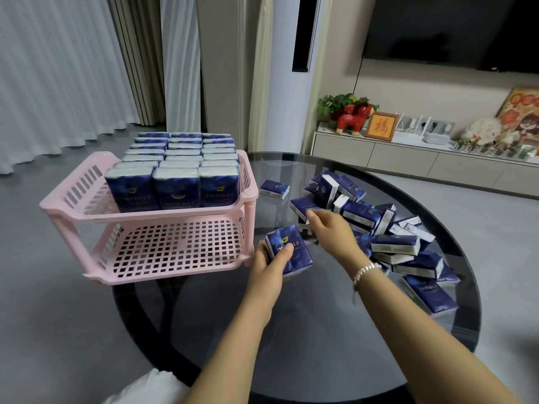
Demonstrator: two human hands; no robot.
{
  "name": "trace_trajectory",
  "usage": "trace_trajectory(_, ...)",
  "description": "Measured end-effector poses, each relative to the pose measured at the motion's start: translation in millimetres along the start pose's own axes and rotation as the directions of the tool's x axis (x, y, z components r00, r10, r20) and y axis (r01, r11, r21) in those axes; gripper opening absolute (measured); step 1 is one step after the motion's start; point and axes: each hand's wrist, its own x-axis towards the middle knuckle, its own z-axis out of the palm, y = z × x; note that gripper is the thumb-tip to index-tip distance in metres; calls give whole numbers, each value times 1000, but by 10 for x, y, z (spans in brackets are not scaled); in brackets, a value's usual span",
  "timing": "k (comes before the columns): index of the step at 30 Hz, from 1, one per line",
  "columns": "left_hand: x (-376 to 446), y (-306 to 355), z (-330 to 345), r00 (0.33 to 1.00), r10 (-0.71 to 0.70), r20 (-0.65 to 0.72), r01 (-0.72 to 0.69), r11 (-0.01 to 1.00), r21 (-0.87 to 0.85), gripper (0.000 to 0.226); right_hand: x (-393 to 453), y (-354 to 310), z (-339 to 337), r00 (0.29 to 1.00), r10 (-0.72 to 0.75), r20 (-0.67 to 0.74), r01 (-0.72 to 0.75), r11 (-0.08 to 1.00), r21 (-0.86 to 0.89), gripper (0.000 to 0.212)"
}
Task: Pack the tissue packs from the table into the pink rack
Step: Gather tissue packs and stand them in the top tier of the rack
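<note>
The pink two-tier rack (73, 212) stands at the left edge of the round glass table (306, 330). Its upper tier holds three rows of upright blue tissue packs (175, 185); its lower tier (175, 249) is bare. My left hand (269, 265) grips a small stack of blue packs (290, 247) just right of the rack's lower tier. My right hand (331, 228) reaches into the loose pile of packs (388, 237) and pinches one pack (303, 207) at its near edge.
A single pack (274, 188) lies apart near the rack's right corner. More packs are strewn to the table's right edge (428, 295). Behind stand curtains, a low cabinet (408, 158) with ornaments, and a wall television.
</note>
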Motion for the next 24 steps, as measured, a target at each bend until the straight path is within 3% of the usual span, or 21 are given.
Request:
trace_trajectory(4,59,-22,-10,1000,-21,-18,21,1000,15,12,440,156,64,994,49,-102,-69,978,-199,43)
trace_trajectory(15,100,-57,-30,1000,-23,-6,23,1000,-17,15,602,152,171,984,175,-16,-169,920,-354,49)
trace_trajectory(18,75,-59,-37,1000,-28,0,28,999,-24,17,468,175,123,993,113,-38,-119,962,-247,38)
trace_trajectory(21,28,-45,-49,1000,-27,1,27,999,-21,21,226,125,-14,997,63,-33,-63,998,9,28)
trace_trajectory(24,-20,-32,-68,1000,-19,10,20,1000,-17,32,-39,61,-194,998,68,2,-66,967,247,28)
